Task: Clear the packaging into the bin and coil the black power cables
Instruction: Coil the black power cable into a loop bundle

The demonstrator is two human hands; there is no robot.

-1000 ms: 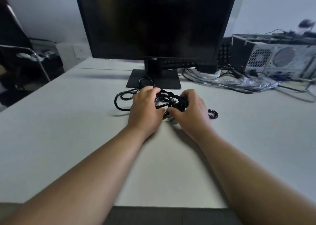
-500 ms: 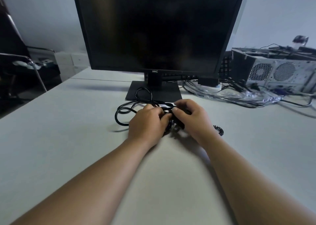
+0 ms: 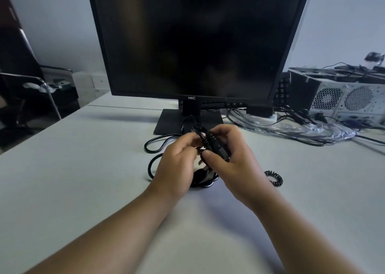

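A black power cable (image 3: 153, 146) lies in loose loops on the white table (image 3: 73, 180), in front of the monitor stand. My right hand (image 3: 231, 161) grips the cable's black plug end, lifted a little off the table. My left hand (image 3: 177, 165) pinches the cable just beside the plug, touching the right hand. More of the cable is bundled below the hands and partly hidden by them. Clear plastic packaging (image 3: 325, 130) lies crumpled at the right, among other cables.
A large dark monitor (image 3: 195, 40) stands right behind the hands. A small black spiral tie (image 3: 274, 178) lies right of my right hand. A computer case (image 3: 343, 98) sits at the far right, a chair (image 3: 27, 90) at the left.
Both hands have lifted the plug end of the cable off the table and turned inward. The view has shifted closer to the monitor.
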